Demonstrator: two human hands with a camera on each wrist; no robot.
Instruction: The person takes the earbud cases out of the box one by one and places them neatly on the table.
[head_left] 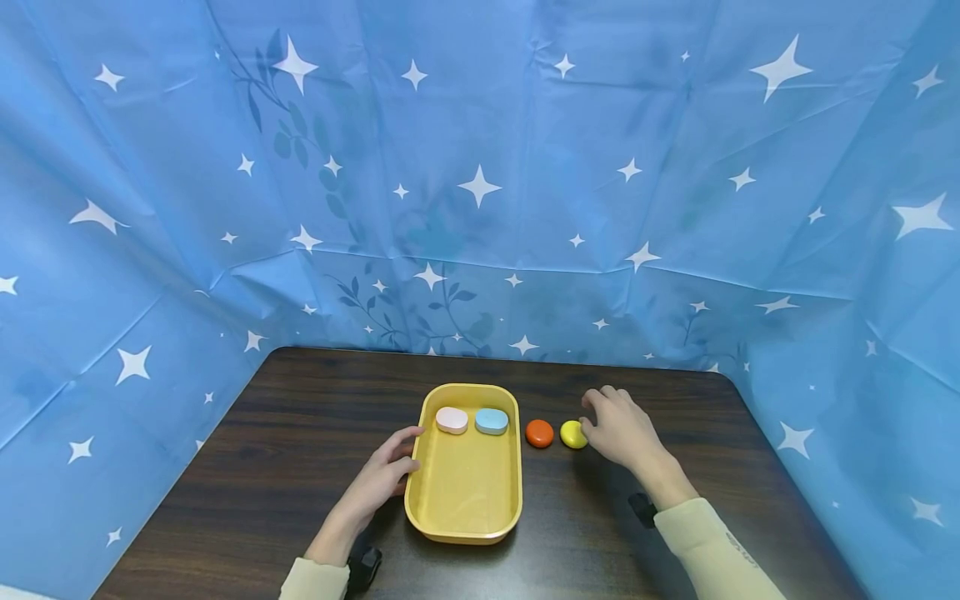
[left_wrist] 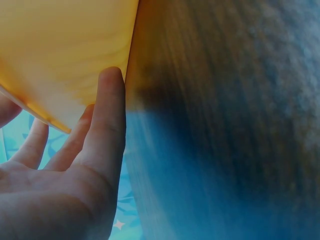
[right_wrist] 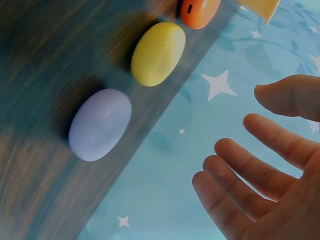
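My left hand [head_left: 382,475] rests against the left side of a yellow plastic tray [head_left: 463,536]. In the left wrist view, nearly straight fingers [left_wrist: 107,107] touch the tray's outer wall. Inside the tray, near its far end, lie a pink oval piece [head_left: 452,420] and a light blue oval piece [head_left: 491,422]. My right hand [head_left: 621,428] holds nothing and hovers, fingers spread, over the table's right part. Near it lie a glossy yellow rounded piece [right_wrist: 158,54] and a pale purple egg-shaped piece [right_wrist: 100,125], the purple one hidden under the hand in the head view.
An orange-red rounded piece [head_left: 539,433] with a small dark mark lies between the tray and the yellow piece. Everything stands on a dark wood-grain table [head_left: 247,467]. A blue star-patterned curtain [head_left: 480,233] hangs behind the table and along its sides.
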